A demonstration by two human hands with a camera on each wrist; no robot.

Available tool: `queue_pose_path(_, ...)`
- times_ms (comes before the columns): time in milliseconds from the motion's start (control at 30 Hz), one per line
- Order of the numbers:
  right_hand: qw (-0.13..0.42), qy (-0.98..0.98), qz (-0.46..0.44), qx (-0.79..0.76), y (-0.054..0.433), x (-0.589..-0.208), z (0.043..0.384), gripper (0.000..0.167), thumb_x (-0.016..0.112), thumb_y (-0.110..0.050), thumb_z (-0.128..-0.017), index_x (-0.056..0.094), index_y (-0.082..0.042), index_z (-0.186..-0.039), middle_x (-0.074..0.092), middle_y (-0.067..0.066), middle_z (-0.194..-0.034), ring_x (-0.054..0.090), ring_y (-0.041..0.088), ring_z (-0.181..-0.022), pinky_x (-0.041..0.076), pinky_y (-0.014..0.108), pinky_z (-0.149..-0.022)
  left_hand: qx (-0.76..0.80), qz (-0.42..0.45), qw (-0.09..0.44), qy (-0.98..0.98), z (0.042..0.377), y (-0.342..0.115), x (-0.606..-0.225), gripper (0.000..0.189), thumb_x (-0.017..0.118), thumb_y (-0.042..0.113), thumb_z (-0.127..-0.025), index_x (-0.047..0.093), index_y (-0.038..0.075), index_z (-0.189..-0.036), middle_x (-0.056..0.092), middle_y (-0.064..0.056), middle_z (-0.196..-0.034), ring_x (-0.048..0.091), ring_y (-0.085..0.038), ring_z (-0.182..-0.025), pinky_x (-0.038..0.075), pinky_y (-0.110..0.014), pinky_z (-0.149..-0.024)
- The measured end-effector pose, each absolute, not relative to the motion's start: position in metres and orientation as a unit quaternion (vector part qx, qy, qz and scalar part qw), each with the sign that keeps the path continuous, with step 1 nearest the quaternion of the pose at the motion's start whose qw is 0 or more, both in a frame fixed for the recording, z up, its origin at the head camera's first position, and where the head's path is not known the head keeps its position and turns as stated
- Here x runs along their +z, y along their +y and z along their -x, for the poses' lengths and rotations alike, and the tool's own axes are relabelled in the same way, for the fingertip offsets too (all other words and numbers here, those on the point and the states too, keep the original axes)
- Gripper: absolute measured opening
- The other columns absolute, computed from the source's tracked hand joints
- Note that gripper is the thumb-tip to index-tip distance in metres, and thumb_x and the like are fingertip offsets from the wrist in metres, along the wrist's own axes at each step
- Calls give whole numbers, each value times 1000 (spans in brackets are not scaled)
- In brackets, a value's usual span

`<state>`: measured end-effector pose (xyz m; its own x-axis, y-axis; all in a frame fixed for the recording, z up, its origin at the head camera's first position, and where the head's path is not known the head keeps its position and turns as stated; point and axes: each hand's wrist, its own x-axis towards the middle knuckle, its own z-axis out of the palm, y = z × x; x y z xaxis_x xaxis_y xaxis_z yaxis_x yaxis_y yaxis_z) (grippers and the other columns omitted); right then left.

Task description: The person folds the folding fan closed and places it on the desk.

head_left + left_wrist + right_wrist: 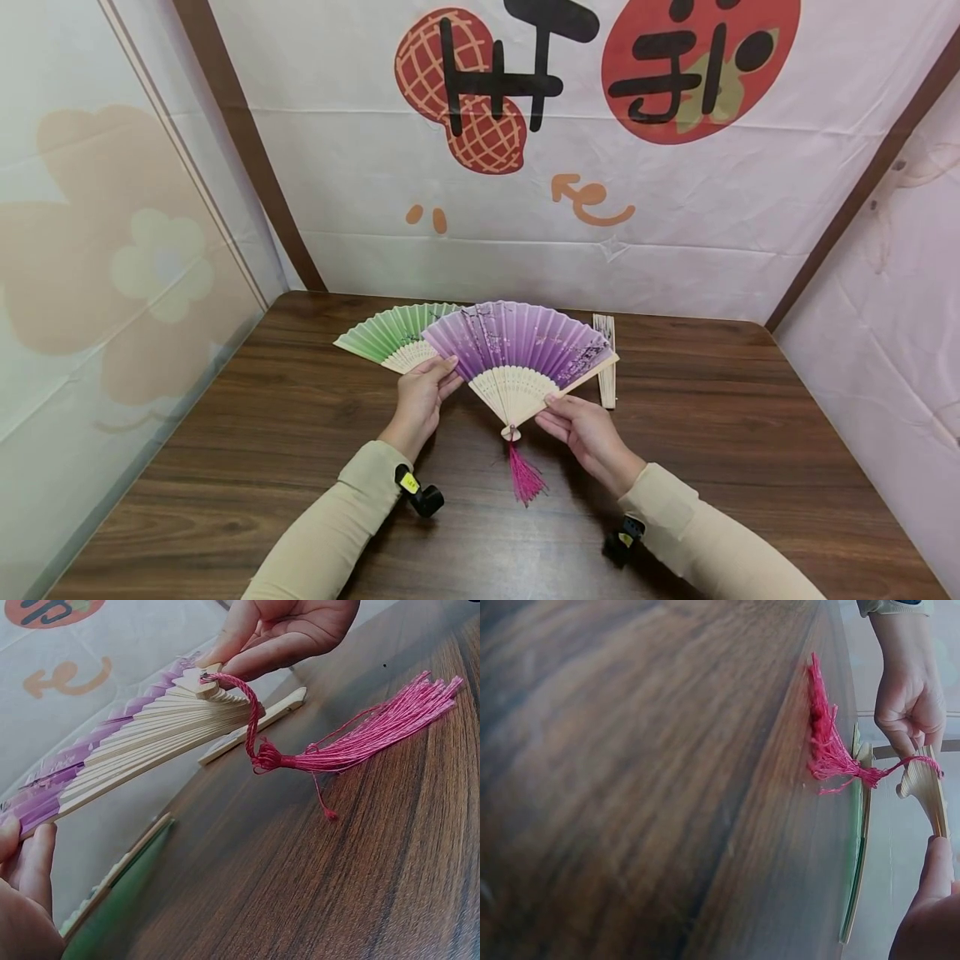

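Observation:
A purple folding fan [525, 342] with pale slats is spread wide and held above the table, its pink tassel [525, 475] hanging from the pivot. My left hand [422, 402] pinches the fan's left edge between thumb and fingers. On the opposite side my right hand [588, 433] pinches the right guard stick. The left wrist view shows the fan [142, 731] edge-on, with the left hand [30, 900] at the purple cloth. Seen from the right wrist, the right hand [930, 915] grips the slats near the bottom of the frame.
An open green folding fan [401, 329] lies behind the left hand, partly covered by the purple one. A closed pale fan [607, 375] lies to the right on the brown wooden table [720, 433]. Printed cloth walls [360, 167] enclose the table's back and sides.

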<state>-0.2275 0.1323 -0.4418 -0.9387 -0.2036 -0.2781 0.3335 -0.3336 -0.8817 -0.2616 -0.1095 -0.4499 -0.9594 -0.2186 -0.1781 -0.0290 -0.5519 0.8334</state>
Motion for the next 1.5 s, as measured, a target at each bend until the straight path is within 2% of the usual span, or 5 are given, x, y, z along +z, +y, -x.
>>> queue_pose_path(267, 170, 552, -55, -815, 133, -442, 227, 17, 48, 2, -102, 54, 9, -116, 73, 0, -86, 72, 9, -83, 63, 26, -86, -868, -129, 56, -476, 259, -108, -448, 24, 61, -5, -94, 69, 9, -76, 74, 0, -73, 73, -10, -71, 64, -23, -71)
queue_pose_path(633, 173, 561, -49, -808, 133, -443, 227, 24, 47, 3, -102, 49, 13, -123, 73, -1, -86, 72, 9, -84, 63, 26, -86, -868, -127, 54, -476, 260, -108, -449, 25, 61, -5, -94, 69, 10, -75, 73, 1, -72, 73, -10, -69, 64, -23, -70)
queue_pose_path(967, 177, 566, -50, -803, 133, -443, 226, 24, 48, 3, -101, 50, 13, -123, 73, -1, -85, 72, 9, -83, 63, 26, -86, -867, -126, 52, -480, 261, -107, -451, 26, 62, -5, -94, 69, 10, -74, 73, 1, -71, 73, -10, -69, 64, -24, -71)
queue_pose_path(1267, 179, 570, -48, -801, 133, -443, 227, 32, 47, 3, -101, 45, 16, -130, 73, -1, -88, 72, 9, -85, 63, 26, -86, -868, -125, 52, -478, 259, -105, -448, 26, 61, -6, -94, 69, 10, -75, 73, 0, -72, 73, -9, -69, 64, -23, -71)
queue_pose_path(1500, 180, 573, -46, -798, 133, -444, 228, 32, 48, 2, -101, 46, 17, -129, 73, -1, -88, 72, 9, -84, 63, 27, -86, -867, -124, 48, -480, 260, -105, -448, 26, 62, -6, -93, 70, 9, -74, 73, 0, -71, 73, -10, -69, 64, -24, -72)
